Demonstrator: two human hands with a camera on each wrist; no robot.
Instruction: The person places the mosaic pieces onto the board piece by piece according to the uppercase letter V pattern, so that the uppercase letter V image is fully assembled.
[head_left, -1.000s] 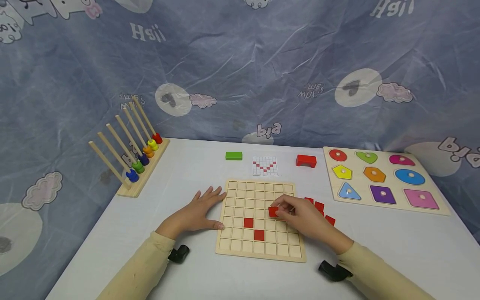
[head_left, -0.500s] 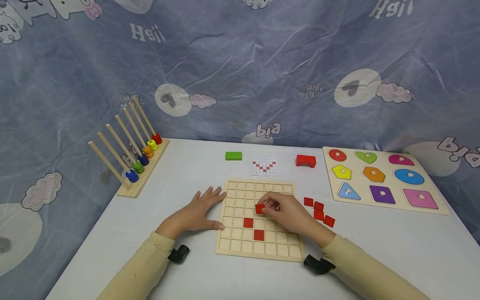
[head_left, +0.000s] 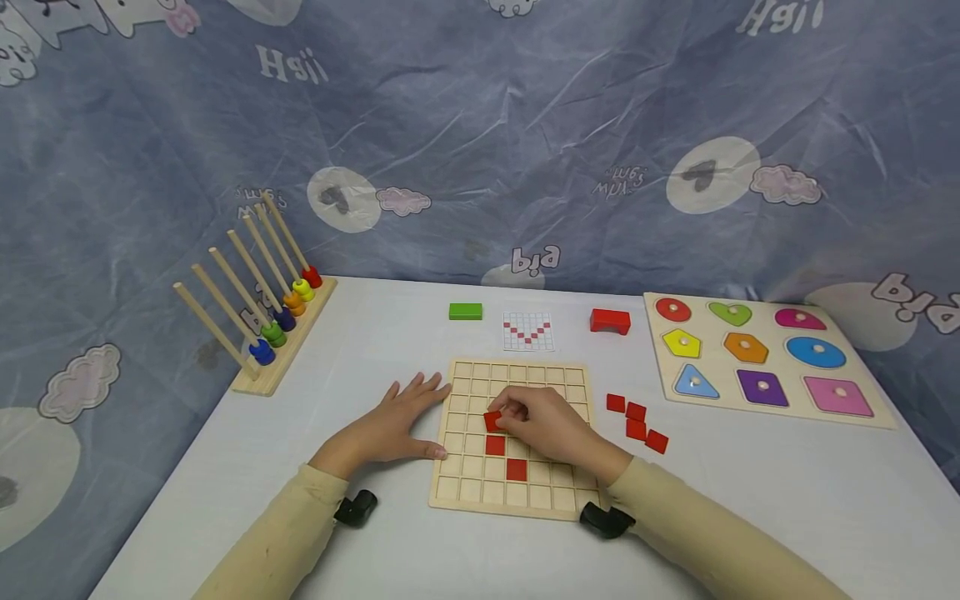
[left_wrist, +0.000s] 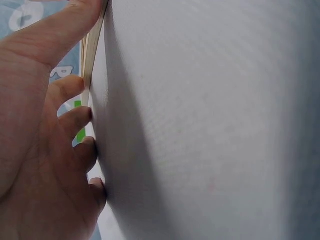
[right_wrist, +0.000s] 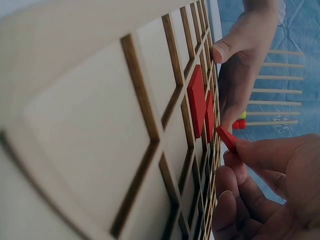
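My right hand (head_left: 543, 423) pinches a red square tile (head_left: 492, 422) between thumb and fingers, close over the wooden grid board (head_left: 517, 511). In the right wrist view the held tile (right_wrist: 227, 138) is tilted, one edge toward the board. Two more red tiles lie in the grid: one (head_left: 495, 446) just below the pinched tile, the other (head_left: 516, 470) one cell down and to the right. My left hand (head_left: 393, 427) lies with fingers spread at the board's left edge; the left wrist view shows its thumb (left_wrist: 65, 32) against the board's side (left_wrist: 92, 47).
Several loose red tiles (head_left: 636, 429) lie right of the board. Behind it are a green block (head_left: 466, 312), a pattern card (head_left: 528, 332) and a red arch block (head_left: 611, 321). A peg stand with beads (head_left: 273, 379) is at left, a shape puzzle board (head_left: 772, 392) at right.
My right hand has carried the pinched red tile leftward across the grid, to just above the upper placed tile. The loose tiles at right have come into full view. My left hand stays put.
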